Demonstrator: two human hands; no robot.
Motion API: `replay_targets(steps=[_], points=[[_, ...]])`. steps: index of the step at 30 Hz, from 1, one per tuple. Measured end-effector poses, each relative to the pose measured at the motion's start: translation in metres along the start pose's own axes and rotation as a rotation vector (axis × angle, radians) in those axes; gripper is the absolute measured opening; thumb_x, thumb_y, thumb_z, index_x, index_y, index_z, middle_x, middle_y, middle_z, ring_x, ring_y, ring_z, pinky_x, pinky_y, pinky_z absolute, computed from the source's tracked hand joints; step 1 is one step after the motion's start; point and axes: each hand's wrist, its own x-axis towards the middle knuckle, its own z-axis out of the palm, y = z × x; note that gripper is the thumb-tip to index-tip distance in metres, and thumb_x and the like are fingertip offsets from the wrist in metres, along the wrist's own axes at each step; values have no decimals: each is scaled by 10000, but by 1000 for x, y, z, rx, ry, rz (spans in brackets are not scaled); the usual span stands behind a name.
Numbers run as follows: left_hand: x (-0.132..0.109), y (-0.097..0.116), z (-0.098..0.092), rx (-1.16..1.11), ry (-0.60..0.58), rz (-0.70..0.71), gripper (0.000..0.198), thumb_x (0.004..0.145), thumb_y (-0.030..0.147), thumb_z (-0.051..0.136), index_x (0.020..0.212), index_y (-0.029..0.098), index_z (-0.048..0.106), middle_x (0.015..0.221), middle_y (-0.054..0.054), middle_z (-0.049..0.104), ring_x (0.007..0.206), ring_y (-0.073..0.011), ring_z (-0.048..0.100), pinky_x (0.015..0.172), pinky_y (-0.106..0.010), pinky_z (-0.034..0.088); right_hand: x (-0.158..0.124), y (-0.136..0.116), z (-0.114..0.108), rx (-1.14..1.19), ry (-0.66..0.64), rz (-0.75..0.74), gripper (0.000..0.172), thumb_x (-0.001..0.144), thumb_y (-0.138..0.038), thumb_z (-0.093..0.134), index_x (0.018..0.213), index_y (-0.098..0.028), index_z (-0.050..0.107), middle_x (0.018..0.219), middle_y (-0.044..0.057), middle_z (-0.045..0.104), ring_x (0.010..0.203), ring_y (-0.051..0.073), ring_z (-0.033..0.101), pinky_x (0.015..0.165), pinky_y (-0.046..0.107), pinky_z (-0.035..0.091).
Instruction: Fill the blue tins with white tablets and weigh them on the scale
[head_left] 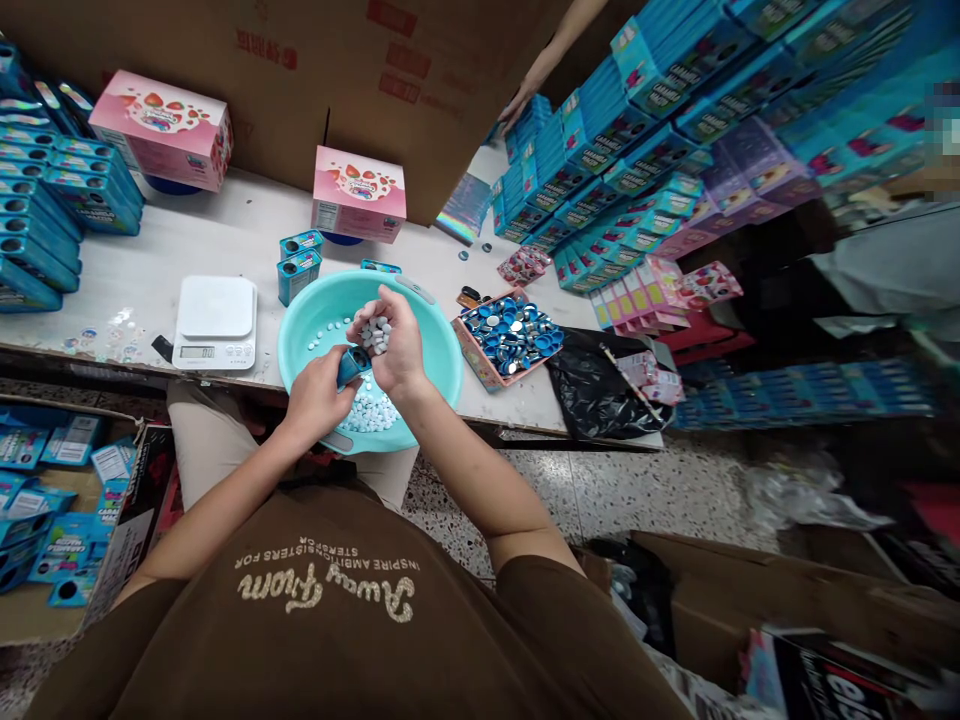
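My left hand (316, 396) is wrapped round a small blue candy tin (352, 366), its round opening facing up, over the turquoise basin (445, 370). Close beside it, my right hand (402, 345) is cupped with curled fingers around a heap of white candies (377, 334). More loose white candies (369, 412) lie in the bottom of the basin, mostly on the near side. Two blue tins (298, 274) stand just behind the basin's left rim, and another lies partly hidden behind its far rim.
A white digital scale (216, 318) sits left of the basin. To the right is a box of blue and silver caps (511, 338). Pink boxes (360, 195) stand behind, with stacked blue packs (600, 130) at right. Another person's arm (551, 65) reaches in at the back.
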Motion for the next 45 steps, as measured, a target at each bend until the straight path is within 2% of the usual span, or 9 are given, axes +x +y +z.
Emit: replay_targets(steps=[8,19,25,29,33,35,37,42,45], points=[[0,5,-2,79,-51,-67,437,866,320,589,1278,185,533,1048,-114,709,996,-309,667,790,-365,503,-1,4,-1,2,3,-33,374,809,-515,641,613,-215,535,543,-38,539,514,93,500,550,237,465],[0,7,-3,-55,-27,-59,429,847,301,610,1260,207,543,1050,-90,717,967,-293,676,807,-367,514,-9,-2,3,-27,22,-16,458,867,-589,571,603,-220,517,509,-36,511,535,110,562,605,256,513],[-1,4,0,-142,33,-18,395,843,289,634,1223,212,558,1061,-77,711,1004,-275,668,864,-373,518,-9,-15,4,-70,-67,-10,444,877,-593,560,638,-218,551,597,-22,570,613,109,581,654,256,513],[-3,-5,-3,-294,178,73,373,829,264,669,1183,228,557,1168,-58,686,1057,-229,656,917,-345,517,3,-31,-20,-104,-21,-114,429,896,-582,532,660,-226,570,628,-19,575,656,114,584,662,256,492],[-4,-11,-8,-412,282,79,366,813,315,707,1126,224,543,1018,-35,694,908,-186,666,836,-312,532,17,-30,-65,-383,50,-328,404,859,-582,581,664,-230,619,642,-21,586,649,112,551,669,253,447],[-3,-12,-8,-460,293,62,379,797,338,727,1102,220,536,954,-20,682,854,-174,658,810,-304,533,19,-24,-85,-577,32,-396,404,855,-590,572,686,-229,641,665,-13,603,667,127,548,684,267,434],[0,-12,-7,-498,285,62,401,788,363,737,1099,221,528,973,-23,673,887,-177,656,835,-309,536,18,-17,-101,-795,-23,-455,401,880,-581,532,724,-231,650,725,8,638,737,158,572,735,293,433],[8,-21,-6,-560,316,47,477,785,488,724,1096,213,489,989,-35,648,926,-186,658,867,-326,553,11,-3,-122,-1433,-263,-534,257,909,-420,538,820,-222,676,915,95,718,918,245,604,874,368,429],[14,-37,-22,-577,443,65,562,809,571,679,1186,232,437,1070,-64,638,980,-197,667,924,-353,550,8,1,-128,-1561,-311,-552,257,935,-378,509,875,-214,697,952,116,733,941,260,625,876,381,443]])
